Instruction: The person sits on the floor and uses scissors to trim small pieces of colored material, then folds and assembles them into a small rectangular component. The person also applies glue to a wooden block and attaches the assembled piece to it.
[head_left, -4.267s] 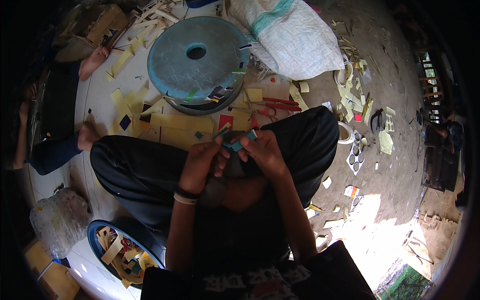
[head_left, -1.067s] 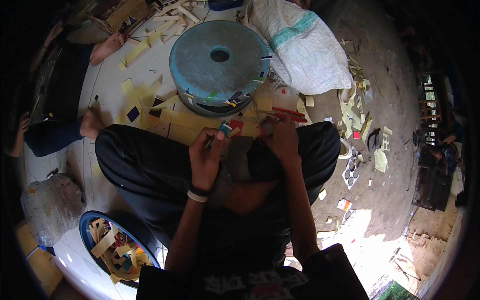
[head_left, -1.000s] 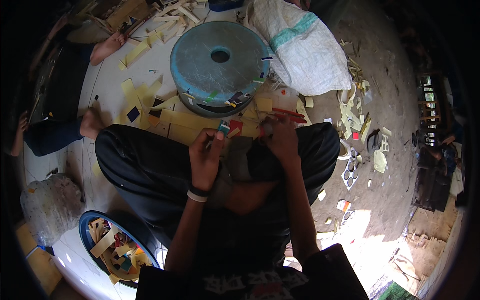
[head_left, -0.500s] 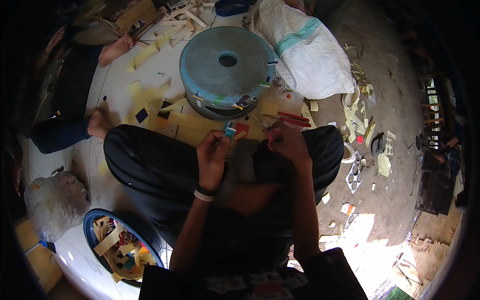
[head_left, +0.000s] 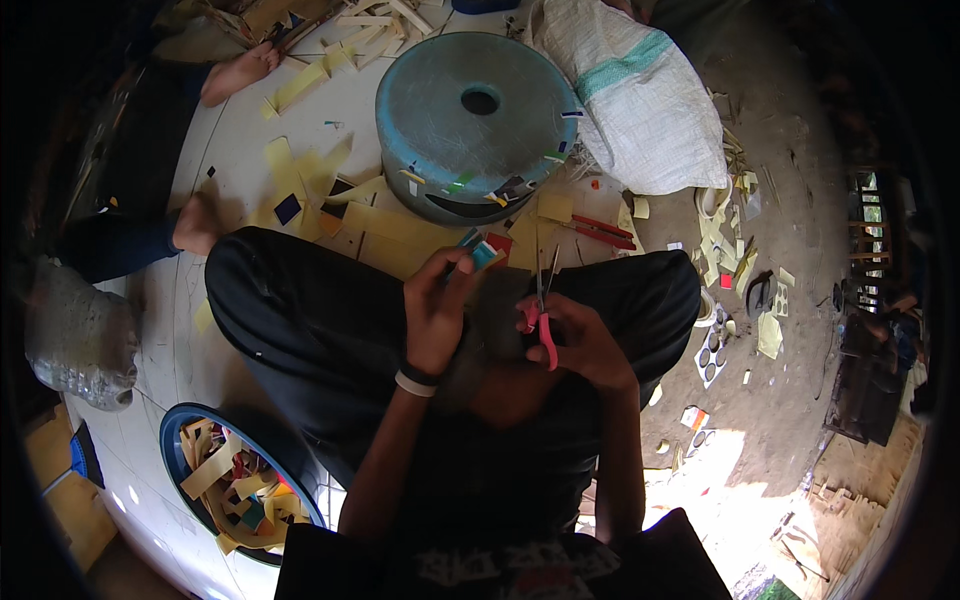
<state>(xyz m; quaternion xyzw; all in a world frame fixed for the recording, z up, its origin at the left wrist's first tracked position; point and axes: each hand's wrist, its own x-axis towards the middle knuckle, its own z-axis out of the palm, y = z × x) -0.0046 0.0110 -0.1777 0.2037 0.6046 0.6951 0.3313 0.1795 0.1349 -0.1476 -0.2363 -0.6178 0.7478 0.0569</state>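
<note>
My right hand [head_left: 592,348] grips a pair of scissors [head_left: 543,335] by the pink-red handles. The scissors' blades point away from me and stand slightly apart. Pinched in the fingers of my left hand [head_left: 436,305] is a small blue piece [head_left: 484,254] with a pale yellowish edge, perhaps paper or thin card. A gap separates the blades from this piece. Both hands hover over my crossed legs. Just past the left fingers lies a red square [head_left: 497,242] among yellow sheets [head_left: 400,238].
An upturned grey-blue tub [head_left: 470,130] with a hole stands ahead, small coloured strips on its rim. Beyond it lies a white woven sack [head_left: 655,120]. A blue basin [head_left: 175,470] of scraps sits at lower left. Red-handled tools [head_left: 605,232] lie ahead. Another person's feet [head_left: 193,228] are at left.
The scissors have turned from lying low beside my right fingers to pointing away from me, more fully in sight. My left hand has shifted slightly right, still holding the blue piece.
</note>
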